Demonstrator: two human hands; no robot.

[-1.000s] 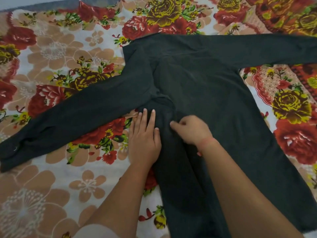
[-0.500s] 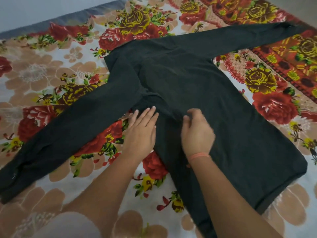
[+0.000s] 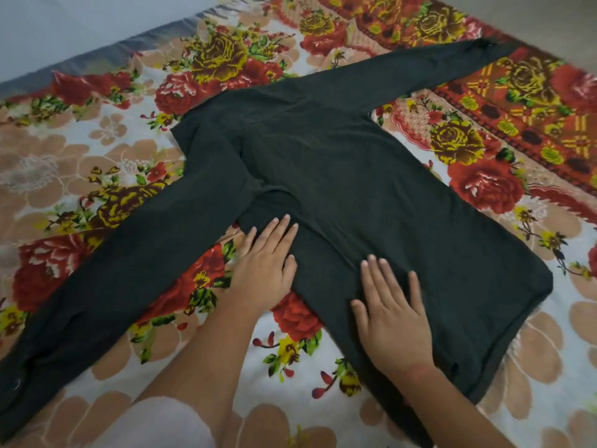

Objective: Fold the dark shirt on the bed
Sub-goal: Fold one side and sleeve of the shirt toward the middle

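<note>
A dark shirt (image 3: 339, 176) lies spread flat mid-bed (image 3: 80, 150), sleeves reaching toward eight and one o'clock, still unfolded, with the left hand (image 3: 268, 266) and right hand (image 3: 392, 313) open-palmed on its near side, gripping nothing.

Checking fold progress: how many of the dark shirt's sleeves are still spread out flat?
2. One sleeve runs down toward the near left corner; the other sleeve stretches to the far right. Neither is folded in yet.
</note>
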